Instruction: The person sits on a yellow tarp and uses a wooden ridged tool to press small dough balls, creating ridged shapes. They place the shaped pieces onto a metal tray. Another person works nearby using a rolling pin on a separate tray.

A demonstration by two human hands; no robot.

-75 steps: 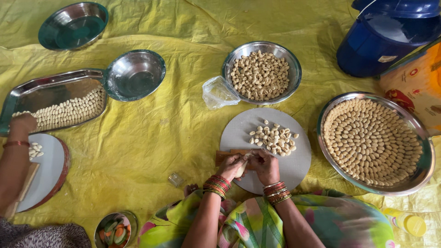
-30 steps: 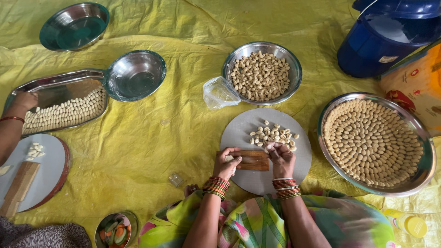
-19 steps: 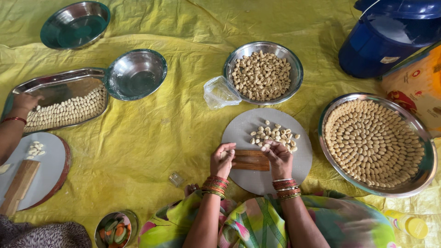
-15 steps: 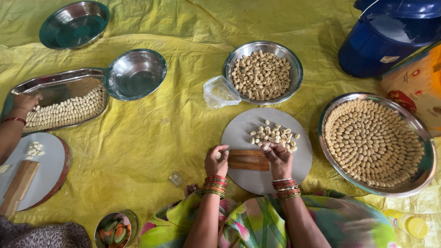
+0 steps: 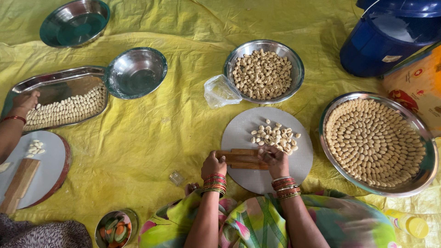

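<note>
My left hand (image 5: 212, 165) grips the left end of a ridged wooden block (image 5: 242, 159) that lies on a round grey board (image 5: 257, 131). My right hand (image 5: 274, 161) rests on the block's right end, fingers pressed down on it; whether a dough piece is under them I cannot tell. A pile of small shaped dough pieces (image 5: 274, 137) lies on the board just beyond my right hand. Both wrists wear red and gold bangles.
A steel bowl of dough pieces (image 5: 265, 71) stands behind the board, a big steel plate of arranged pieces (image 5: 375, 143) to the right. Empty steel bowls (image 5: 135, 72) sit left. Another person's hand (image 5: 25, 101) touches a steel tray (image 5: 59, 98). Blue bucket (image 5: 390, 36) far right.
My hands have spread from the middle of the block to its two ends. The other person's hand moved up from their board to the steel tray.
</note>
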